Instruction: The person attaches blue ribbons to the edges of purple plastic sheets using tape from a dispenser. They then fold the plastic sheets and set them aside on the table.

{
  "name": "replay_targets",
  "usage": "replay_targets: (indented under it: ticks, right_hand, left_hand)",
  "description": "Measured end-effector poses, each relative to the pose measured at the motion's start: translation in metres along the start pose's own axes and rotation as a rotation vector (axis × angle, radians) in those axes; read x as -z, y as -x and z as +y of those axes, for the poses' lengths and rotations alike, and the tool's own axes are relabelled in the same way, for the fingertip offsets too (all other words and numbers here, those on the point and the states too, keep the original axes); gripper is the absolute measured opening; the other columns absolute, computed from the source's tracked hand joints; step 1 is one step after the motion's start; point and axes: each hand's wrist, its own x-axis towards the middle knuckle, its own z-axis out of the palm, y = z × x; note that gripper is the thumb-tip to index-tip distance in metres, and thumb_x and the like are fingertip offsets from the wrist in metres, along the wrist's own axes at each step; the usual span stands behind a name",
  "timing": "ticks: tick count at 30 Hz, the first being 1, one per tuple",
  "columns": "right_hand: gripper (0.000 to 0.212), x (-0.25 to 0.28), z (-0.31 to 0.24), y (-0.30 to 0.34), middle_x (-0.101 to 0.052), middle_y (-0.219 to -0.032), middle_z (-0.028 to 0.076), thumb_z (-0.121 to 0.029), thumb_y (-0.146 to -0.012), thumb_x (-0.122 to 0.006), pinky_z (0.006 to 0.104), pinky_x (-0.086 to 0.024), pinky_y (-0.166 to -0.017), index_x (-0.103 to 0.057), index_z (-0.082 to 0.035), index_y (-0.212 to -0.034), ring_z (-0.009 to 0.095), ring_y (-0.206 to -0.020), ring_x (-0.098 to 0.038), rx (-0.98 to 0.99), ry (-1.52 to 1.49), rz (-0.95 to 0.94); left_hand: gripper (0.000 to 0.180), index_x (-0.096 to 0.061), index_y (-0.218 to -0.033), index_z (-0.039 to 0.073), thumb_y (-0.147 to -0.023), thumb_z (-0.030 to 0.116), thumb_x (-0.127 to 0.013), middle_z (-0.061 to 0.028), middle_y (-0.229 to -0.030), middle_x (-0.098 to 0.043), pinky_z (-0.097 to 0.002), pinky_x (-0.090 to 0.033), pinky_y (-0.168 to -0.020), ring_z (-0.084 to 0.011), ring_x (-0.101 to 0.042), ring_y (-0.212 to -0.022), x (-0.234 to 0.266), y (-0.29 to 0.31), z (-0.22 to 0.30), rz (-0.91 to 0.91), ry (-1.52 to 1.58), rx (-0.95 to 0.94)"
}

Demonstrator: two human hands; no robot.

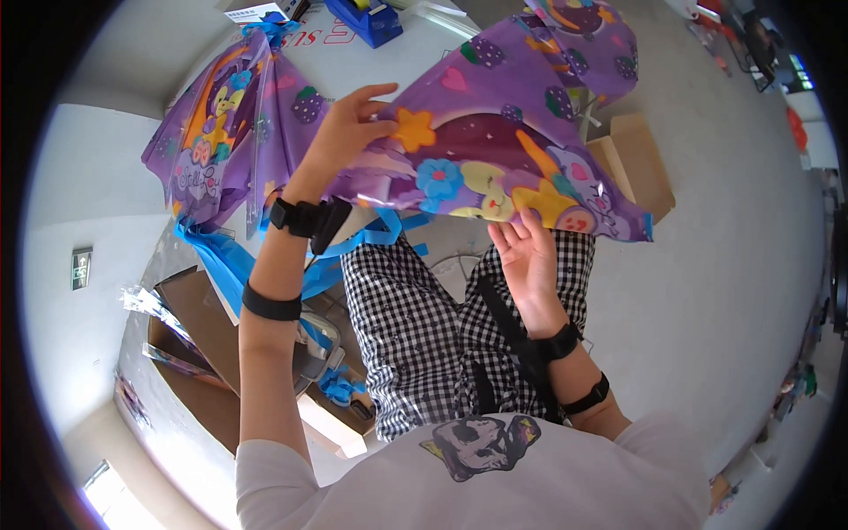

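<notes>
A glossy purple sheet [477,146] with cartoon rabbits, stars and berries spreads in front of me, above my lap. My left hand [349,132] is over its left part, forefinger stretched out and thumb apart beside an orange star print. At the near edge my right hand [528,261] is turned palm up. One finger lies over the printed face and the others curl at the rim, pinching the edge. A second, gathered purple part [216,141] hangs to the left with clear strips down it; whether the two parts join is hidden behind my left arm.
Beyond the sheet stands a blue tape dispenser [375,25] on a white table [309,66]. Blue ribbon-like strips [216,256] hang at the left. An open cardboard box [199,309] sits lower left, and another cardboard box [640,163] is at the right.
</notes>
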Motion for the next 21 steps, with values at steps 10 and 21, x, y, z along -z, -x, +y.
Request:
replay_targets:
  ticks: [10,21]
  right_hand:
    - [0.019,-0.016,0.049,-0.114,-0.065,-0.103,0.01,-0.014,-0.093,-0.062,0.0366,-0.056,-0.087,-0.058,0.0,-0.105,0.021,-0.093,-0.065,-0.174,0.153,-0.182]
    - [0.025,-0.002,0.049,-0.116,-0.06,-0.105,0.009,-0.02,-0.093,-0.064,0.0377,-0.054,-0.088,-0.055,-0.001,-0.107,0.022,-0.098,-0.063,-0.009,0.32,-0.059]
  left_hand:
    - [0.049,-0.058,-0.127,0.002,-0.087,0.027,-0.071,-0.0081,-0.102,-0.07,-0.0249,-0.052,-0.074,-0.014,-0.068,-0.09,0.123,0.085,-0.059,0.2,-0.465,0.514]
    - [0.038,-0.07,-0.098,-0.002,-0.082,0.032,-0.077,-0.0088,-0.088,-0.071,-0.0252,-0.05,-0.07,-0.0135,-0.066,-0.08,0.064,0.138,-0.127,0.503,-0.392,0.337]
